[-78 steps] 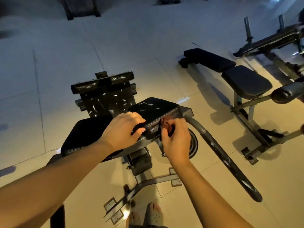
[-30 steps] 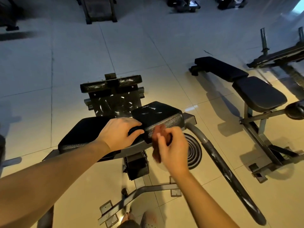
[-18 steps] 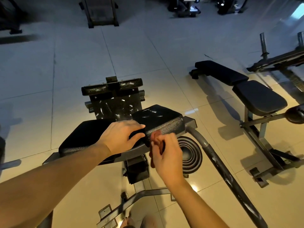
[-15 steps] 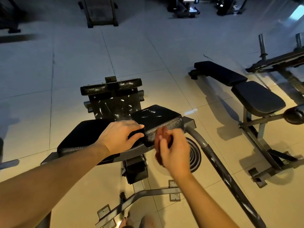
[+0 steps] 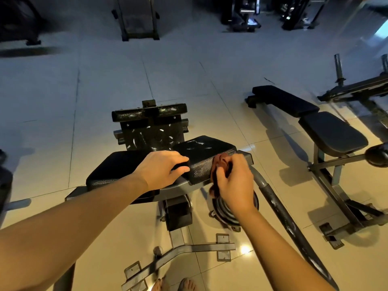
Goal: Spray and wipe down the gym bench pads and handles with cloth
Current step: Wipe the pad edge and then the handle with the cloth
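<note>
A gym machine with two black pads stands in front of me. My left hand (image 5: 160, 170) lies over the gap between the left pad (image 5: 117, 166) and the right pad (image 5: 203, 150), fingers curled over the pad's edge. My right hand (image 5: 235, 183) grips a dark red cloth (image 5: 220, 162) bunched against the near right side of the right pad. A padded black footplate (image 5: 150, 124) rises behind the pads. No spray bottle is in sight.
A long grey lever arm (image 5: 281, 211) slants down to the right, with stacked weight plates (image 5: 228, 215) under my right hand. A second black bench (image 5: 329, 133) stands to the right. More machines line the far wall. My feet show at the bottom edge.
My right hand has rubbed the cloth up and down along the near right side of the right pad. My left hand has stayed over the gap between the pads.
</note>
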`<state>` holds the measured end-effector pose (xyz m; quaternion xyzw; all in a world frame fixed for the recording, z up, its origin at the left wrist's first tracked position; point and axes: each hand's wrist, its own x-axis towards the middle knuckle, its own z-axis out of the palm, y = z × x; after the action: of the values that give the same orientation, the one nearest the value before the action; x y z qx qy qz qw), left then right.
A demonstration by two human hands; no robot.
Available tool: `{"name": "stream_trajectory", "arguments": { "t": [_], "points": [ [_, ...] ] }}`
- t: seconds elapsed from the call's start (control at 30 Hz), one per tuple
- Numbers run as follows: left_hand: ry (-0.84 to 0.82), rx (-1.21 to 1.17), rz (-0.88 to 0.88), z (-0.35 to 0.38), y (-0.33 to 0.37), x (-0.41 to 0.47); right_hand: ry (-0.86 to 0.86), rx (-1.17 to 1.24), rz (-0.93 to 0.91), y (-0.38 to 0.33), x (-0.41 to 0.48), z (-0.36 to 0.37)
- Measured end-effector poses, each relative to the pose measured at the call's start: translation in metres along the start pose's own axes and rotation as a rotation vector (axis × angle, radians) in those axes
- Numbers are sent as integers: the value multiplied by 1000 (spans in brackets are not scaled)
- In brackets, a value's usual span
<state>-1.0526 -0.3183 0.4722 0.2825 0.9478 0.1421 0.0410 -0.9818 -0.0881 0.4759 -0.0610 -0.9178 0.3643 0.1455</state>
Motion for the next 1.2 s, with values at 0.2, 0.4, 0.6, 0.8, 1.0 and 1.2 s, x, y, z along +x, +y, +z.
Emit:
{"name": "stream_trajectory", "arguments": {
  "t": [0.2,0.4,0.6,0.8,1.0,1.2],
  "points": [
    [-4,227,-48,-3,-9,-50,197,69,191,-1,16,-9],
    [24,392,-21,6,-19,-71,-75,104,-77,-29,-38,36],
    [35,393,-17,8,-21,-72,183,97,145,4,10,-4],
    [23,378,-15,9,-23,-71,-55,100,-71,-38,-37,36],
    [27,373,-7,12,-25,-72,-73,74,-121,-32,-24,19],
    [19,355,-10,13,-24,-70,273,49,189,0,25,-12]
  ]
}}
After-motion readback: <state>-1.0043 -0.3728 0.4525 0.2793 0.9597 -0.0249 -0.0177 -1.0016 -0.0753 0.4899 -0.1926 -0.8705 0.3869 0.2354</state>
